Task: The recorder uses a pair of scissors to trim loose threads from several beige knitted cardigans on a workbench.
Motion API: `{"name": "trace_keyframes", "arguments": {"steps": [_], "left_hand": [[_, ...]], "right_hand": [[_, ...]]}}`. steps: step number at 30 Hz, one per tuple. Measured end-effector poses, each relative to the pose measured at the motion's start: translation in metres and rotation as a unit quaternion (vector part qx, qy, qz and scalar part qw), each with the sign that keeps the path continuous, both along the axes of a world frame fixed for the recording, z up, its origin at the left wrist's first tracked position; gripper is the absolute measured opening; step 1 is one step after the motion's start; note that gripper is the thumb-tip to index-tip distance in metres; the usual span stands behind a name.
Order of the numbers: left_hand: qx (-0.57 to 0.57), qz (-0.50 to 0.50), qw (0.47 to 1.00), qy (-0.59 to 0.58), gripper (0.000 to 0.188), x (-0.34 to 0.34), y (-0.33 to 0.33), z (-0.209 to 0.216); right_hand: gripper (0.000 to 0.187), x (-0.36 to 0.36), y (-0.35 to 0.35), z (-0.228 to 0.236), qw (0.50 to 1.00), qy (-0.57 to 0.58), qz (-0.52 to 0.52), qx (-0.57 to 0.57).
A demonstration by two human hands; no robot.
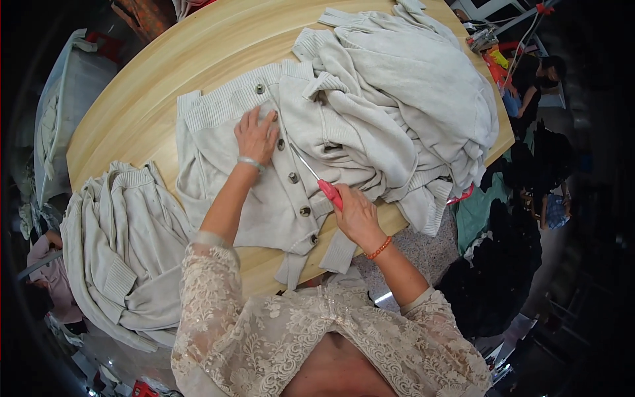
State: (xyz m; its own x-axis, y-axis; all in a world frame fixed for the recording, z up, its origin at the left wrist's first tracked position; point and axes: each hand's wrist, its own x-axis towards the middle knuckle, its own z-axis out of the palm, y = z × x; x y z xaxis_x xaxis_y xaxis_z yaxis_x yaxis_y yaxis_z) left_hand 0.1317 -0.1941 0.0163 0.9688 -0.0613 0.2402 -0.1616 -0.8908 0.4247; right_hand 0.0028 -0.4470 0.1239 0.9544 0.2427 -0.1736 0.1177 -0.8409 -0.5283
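A light grey knitted cardigan [225, 139] lies spread on the table, its ribbed hem at the far side and a row of dark buttons down its front band. My left hand [256, 137] rests on the cardigan beside the band, fingers stretched out, a fingertip touching a button [274, 116]. In my right hand [357, 215] is a red-handled tool [329, 192] with a thin metal shaft, its kind not clear. The shaft points up and left across the cardigan, its tip close to the band near another button [281, 144].
A big heap of similar grey knitwear [410, 73] covers the table's right side. More grey garments [126, 245] hang over its near left edge. The wooden tabletop [145, 86] curves around them. A pale bin [73, 99] stands at left. Other people sit at far right and lower left.
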Motion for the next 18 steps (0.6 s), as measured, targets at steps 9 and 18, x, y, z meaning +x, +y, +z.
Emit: {"name": "trace_keyframes", "arguments": {"steps": [9, 18], "left_hand": [[-0.208, 0.009, 0.977, 0.041, 0.033, -0.041, -0.022, -0.01], [-0.174, 0.006, 0.982, 0.066, 0.033, -0.043, -0.028, -0.008]], "right_hand": [[0.027, -0.02, 0.007, 0.012, 0.991, 0.113, 0.026, -0.071], [0.028, 0.016, 0.023, 0.004, 0.993, 0.101, 0.011, -0.061]]}}
